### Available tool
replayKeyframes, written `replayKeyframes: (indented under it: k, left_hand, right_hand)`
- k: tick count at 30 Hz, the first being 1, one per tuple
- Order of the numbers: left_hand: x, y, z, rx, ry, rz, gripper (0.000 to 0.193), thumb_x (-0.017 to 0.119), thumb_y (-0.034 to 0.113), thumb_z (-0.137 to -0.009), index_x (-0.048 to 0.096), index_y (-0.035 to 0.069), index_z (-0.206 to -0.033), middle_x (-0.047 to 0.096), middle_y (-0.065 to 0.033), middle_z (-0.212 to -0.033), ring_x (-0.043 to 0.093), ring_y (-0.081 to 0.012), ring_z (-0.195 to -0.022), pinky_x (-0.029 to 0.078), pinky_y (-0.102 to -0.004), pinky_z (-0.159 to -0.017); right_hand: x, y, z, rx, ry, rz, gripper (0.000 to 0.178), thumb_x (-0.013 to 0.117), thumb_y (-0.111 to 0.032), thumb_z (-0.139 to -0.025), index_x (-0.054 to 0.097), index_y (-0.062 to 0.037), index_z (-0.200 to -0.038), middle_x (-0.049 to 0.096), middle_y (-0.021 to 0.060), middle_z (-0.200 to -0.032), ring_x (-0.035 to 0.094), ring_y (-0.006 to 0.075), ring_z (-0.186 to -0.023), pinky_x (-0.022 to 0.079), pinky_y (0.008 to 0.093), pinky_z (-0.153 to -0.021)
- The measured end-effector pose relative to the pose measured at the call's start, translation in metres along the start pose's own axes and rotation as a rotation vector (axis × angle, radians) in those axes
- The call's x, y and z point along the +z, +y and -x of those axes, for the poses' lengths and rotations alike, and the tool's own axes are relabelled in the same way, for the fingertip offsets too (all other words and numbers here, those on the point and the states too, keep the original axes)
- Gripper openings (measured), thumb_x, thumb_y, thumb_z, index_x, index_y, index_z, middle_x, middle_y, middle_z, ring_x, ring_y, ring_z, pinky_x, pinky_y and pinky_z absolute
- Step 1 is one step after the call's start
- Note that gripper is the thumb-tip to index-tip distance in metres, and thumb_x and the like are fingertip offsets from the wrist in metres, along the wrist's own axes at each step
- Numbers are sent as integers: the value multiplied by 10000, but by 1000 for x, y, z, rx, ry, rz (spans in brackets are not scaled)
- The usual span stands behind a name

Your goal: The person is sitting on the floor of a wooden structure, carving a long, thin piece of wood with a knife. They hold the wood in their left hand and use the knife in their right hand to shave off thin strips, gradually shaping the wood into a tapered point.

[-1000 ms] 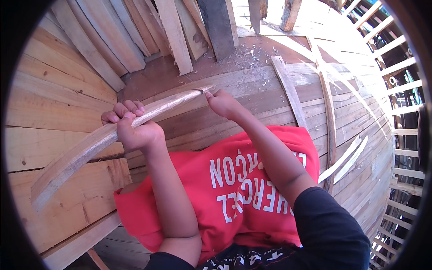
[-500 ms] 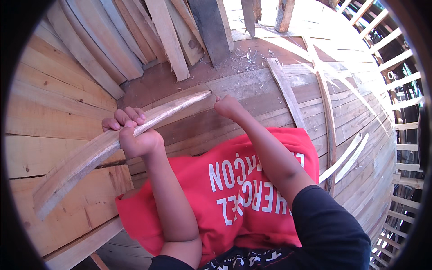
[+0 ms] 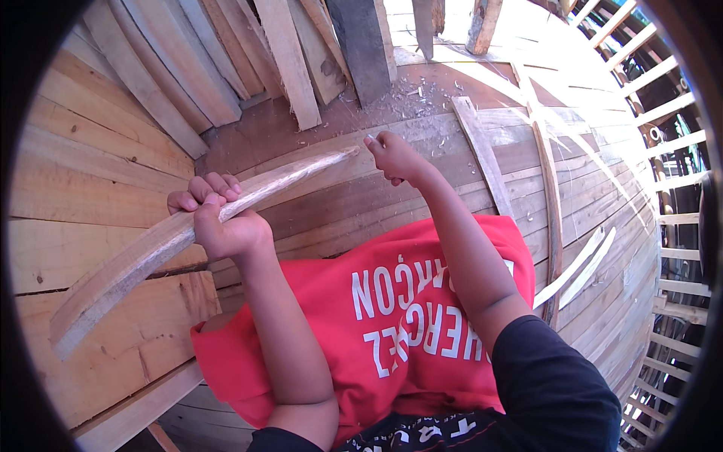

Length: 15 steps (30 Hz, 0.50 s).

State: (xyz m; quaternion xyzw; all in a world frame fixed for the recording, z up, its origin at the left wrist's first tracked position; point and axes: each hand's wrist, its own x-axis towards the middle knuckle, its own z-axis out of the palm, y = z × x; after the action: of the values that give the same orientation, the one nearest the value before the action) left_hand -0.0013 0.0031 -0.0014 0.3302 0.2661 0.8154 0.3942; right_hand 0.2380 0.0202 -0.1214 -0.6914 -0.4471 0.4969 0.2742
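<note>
Across the upper left of the person's lap, a long, slightly curved wooden piece (image 3: 294,175) slants from a broad end at the lower left up to a narrow tip near the middle. The left hand (image 3: 232,228) is wrapped around it about midway, thumb on the near side and fingers over the far edge. Just beyond the tip, apart from it, the right hand (image 3: 399,158) is drawn into a loose fist, its thumb side toward the wood; whether it pinches a thin sliver is hard to make out. Below both hands, a red cloth (image 3: 316,305) with white lettering covers the lap. Pale boards (image 3: 105,188) stand under the broad end, and upright planks (image 3: 282,56) lean close together at the top. Shavings (image 3: 420,92) dot the wooden floor (image 3: 602,294) near them. To the right lie a short batten (image 3: 482,151), a longer strip (image 3: 545,173) and two pale curved slivers (image 3: 586,264).
</note>
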Motion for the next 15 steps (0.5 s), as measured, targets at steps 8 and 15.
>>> replayKeyframes:
  k: [8,15]
  left_hand:
    - [-3,-1,0,16,-134,22,240,512,68,-675,356,162,-830,339,6,-643,377,-133,-566,377,-301,-604]
    - [-3,-3,0,25,-174,45,240,521,71,-679,360,156,-836,346,5,-644,377,-131,-563,379,-299,-604]
  right_hand:
    - [10,15,-11,53,94,122,428,419,-315,-986,661,36,-1014,671,212,-816,663,325,-665,532,437,-593]
    - [23,16,-8,111,74,65,431,416,-405,-989,605,-33,-877,506,46,-600,444,144,-442,356,336,-382]
